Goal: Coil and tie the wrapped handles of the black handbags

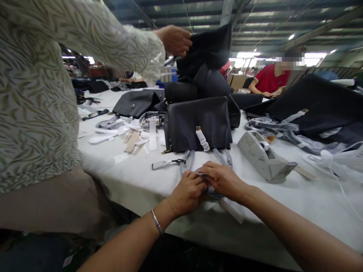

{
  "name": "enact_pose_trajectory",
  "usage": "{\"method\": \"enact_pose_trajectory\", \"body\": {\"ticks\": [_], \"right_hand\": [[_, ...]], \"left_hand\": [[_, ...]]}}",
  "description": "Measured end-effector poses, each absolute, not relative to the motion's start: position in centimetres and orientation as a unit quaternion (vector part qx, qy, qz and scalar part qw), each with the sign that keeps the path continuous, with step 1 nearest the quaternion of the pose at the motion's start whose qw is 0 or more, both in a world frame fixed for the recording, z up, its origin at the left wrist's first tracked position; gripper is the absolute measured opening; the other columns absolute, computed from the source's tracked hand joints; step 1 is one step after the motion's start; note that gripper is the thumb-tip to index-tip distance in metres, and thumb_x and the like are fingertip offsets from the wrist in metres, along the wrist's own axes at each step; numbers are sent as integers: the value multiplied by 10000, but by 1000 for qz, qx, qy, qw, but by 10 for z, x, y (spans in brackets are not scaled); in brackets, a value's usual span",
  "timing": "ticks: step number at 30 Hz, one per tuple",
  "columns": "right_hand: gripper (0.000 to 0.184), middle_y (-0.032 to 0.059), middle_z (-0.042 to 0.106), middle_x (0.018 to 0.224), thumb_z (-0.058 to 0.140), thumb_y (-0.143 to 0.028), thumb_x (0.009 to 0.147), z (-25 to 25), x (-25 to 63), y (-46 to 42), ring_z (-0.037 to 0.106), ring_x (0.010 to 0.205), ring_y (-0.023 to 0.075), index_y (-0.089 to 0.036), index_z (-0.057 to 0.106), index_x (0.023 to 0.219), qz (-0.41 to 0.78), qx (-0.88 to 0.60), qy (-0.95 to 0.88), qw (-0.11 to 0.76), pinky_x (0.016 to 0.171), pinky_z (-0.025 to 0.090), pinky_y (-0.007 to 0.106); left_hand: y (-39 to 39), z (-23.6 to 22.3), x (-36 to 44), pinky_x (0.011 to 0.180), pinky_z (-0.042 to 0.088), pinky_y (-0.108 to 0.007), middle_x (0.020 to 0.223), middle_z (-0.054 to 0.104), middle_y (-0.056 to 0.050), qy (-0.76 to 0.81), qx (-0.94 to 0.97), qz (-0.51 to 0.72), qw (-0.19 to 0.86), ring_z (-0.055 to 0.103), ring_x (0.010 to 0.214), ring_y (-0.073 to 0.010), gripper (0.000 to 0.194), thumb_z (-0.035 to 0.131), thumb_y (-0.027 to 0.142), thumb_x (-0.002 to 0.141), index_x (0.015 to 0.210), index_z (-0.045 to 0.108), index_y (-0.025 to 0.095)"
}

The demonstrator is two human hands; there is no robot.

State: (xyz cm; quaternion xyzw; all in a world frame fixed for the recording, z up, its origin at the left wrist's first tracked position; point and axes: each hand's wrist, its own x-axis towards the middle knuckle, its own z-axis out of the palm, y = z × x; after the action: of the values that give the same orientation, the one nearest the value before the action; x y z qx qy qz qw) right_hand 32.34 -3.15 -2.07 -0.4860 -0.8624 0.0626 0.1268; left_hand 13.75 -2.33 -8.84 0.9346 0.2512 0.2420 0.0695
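My left hand (187, 193) and my right hand (224, 179) meet at the near edge of the white table (297, 204). Both are closed on a grey wrapped bag strap (211, 190) that runs up to a dark grey handbag (198, 122) standing just behind. A white wrapped tab hangs on the bag's front. A silver bracelet circles my left wrist.
A person in a patterned blouse (34, 94) stands close on the left and lifts a black bag (210, 47). A grey tape dispenser (262, 156) sits to the right. White paper strips (136, 136), more dark bags and wrapped straps (272, 126) cover the table. A person in red (269, 79) sits beyond.
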Motion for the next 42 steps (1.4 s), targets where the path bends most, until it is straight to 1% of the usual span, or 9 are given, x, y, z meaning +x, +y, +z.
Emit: {"method": "enact_pose_trajectory", "body": {"ticks": [5,11,14,18,22,27,30,34,42], "right_hand": [[298,99,661,1038,459,-185,912,-47,328,-10,595,931,204,-152,618,1162,-12,-347,-935,70,780,476,316],[274,103,667,997,402,-174,934,-48,342,-11,587,871,189,-145,675,925,-44,-313,-946,71,767,477,313],[212,79,648,1030,474,-173,901,-45,339,-9,585,917,183,-178,674,969,-9,-344,-936,75,752,463,289],[230,46,615,1039,505,-233,901,-38,336,-8,576,848,161,-248,654,1075,24,-378,-924,54,689,429,271],[282,70,602,1074,500,-267,917,-30,333,-8,547,929,202,-237,606,1176,-5,-349,-937,29,770,413,322],[143,55,615,926,609,-242,830,-25,326,6,530,824,183,-208,676,952,2,-325,-946,15,698,379,297],[82,41,618,827,614,-237,824,-29,323,13,530,791,174,-191,681,807,10,-302,-953,40,657,374,283],[158,48,648,846,576,-200,851,-40,327,10,541,806,166,-167,661,721,21,-281,-954,99,710,417,285],[44,86,619,1015,557,-177,840,-48,339,-23,548,980,208,-167,590,814,129,-439,-857,238,874,456,385]], "left_hand": [[-23,-86,136,938,315,-415,1075,638,-61,245,937,240,63,491,1086,-251,206,615,263,854,1049,609,198],[-22,-88,137,938,327,-400,1012,647,-50,251,934,241,79,517,1008,-227,208,624,275,854,1049,610,204],[-23,-88,136,972,309,-419,1041,646,-40,253,933,243,73,508,1029,-231,264,624,294,863,1118,606,234],[-26,-88,136,1031,234,-460,1012,658,-17,273,925,256,60,495,1072,-241,302,658,321,848,1142,611,269],[-28,-88,137,995,237,-448,1066,665,0,283,917,274,67,485,1098,-251,323,686,296,826,1141,619,304],[-26,-87,137,925,280,-426,1061,672,-22,275,920,270,77,485,1079,-262,342,689,296,821,1157,625,292],[-26,-87,136,905,298,-412,1019,671,-18,283,920,258,81,486,1049,-251,340,686,316,826,1160,627,291],[-24,-88,136,906,310,-397,1013,664,-17,281,923,252,80,493,1029,-236,339,695,335,820,1149,631,283],[-22,-88,138,876,347,-384,920,641,-37,284,907,294,104,528,943,-231,332,722,313,793,1077,600,194]]}}
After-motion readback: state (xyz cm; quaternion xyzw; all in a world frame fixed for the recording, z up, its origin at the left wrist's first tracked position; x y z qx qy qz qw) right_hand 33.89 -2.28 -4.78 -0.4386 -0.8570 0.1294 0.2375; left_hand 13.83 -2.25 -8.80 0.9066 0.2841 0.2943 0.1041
